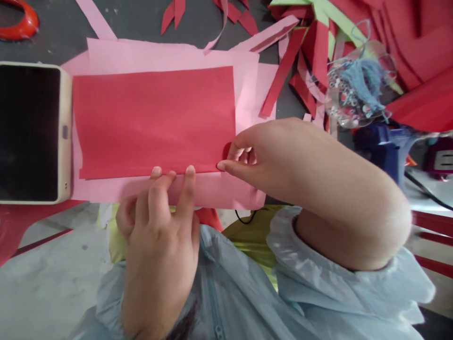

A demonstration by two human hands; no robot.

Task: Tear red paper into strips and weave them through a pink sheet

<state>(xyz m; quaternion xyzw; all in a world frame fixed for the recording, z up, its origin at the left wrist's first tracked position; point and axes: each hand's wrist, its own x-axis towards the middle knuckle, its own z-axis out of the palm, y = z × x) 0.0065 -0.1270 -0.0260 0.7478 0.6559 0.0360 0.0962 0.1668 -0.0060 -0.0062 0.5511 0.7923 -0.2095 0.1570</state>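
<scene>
A rectangular sheet of red paper (pixel 155 118) lies over pink paper sheets (pixel 246 94), with a narrow folded strip along its near edge. My left hand (pixel 161 226) rests by that edge, its fingers slightly bent and apart, the tips touching the paper near the fold. At the near right corner, my right hand (pixel 262 151) pinches the red paper between thumb and forefinger. The other fingers of that hand curl inward and are partly hidden.
A black-screened device in a cream case (pixel 64 132) is on the left. Red and pink strips (pixel 283 71) lie at the back right, beside a clear plastic container of small beads and blue thread (pixel 361 85). A dark blue object (pixel 384 146) and an orange-red ring (pixel 21 26) are farther out.
</scene>
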